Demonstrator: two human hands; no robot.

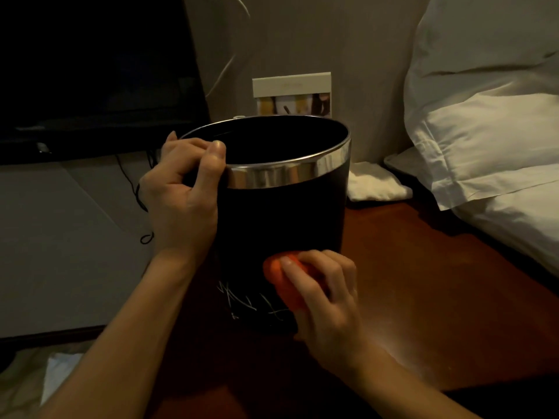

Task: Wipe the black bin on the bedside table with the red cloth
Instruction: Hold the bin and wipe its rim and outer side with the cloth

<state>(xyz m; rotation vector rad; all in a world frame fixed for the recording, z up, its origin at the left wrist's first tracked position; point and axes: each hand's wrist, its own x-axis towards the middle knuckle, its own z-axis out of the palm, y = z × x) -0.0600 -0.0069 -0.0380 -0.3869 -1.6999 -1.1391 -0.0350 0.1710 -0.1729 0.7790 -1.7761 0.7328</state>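
The black bin stands upright on the dark wooden bedside table; it has a shiny metal band round its rim and white scribbles low on its near side. My left hand grips the rim at the left, thumb over the edge. My right hand holds the bunched red cloth and presses it against the bin's lower front, just right of and above the scribbles.
A white folded cloth lies on the table behind the bin. A card leans on the wall. White pillows crowd the right side. A dark screen and dangling cables are on the left.
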